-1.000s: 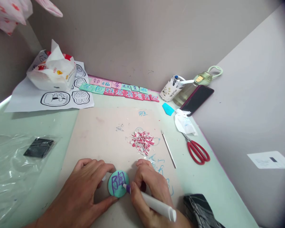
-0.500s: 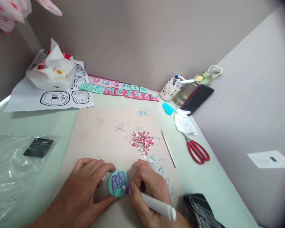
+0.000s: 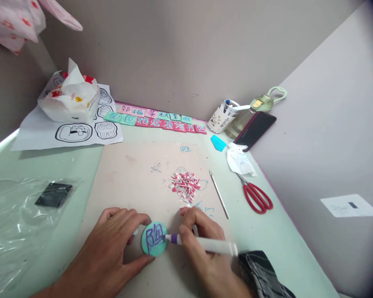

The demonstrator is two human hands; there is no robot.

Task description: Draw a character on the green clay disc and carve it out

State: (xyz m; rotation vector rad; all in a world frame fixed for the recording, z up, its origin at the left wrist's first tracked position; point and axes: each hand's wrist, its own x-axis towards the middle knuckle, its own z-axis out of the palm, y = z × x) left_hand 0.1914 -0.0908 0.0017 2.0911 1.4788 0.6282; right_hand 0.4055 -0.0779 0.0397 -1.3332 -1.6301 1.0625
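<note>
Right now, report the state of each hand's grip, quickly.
Left hand: grip closed, holding the turquoise disc by its edge.
Right hand: grip closed, holding the white marker, tip at the disc.

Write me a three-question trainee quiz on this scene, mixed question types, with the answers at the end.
1. Which hand holds the white marker?
2. True or false: the red-handled scissors lie to the left of the slim silver tool.
3. What colours are the scraps heaped on the board?
A) green and black
B) red and white
C) blue and yellow

Key:
1. The right hand; the left hand holds the round green disc by its edge.
2. False: the red-handled scissors lie to the right of the slim silver tool.
3. B
</note>
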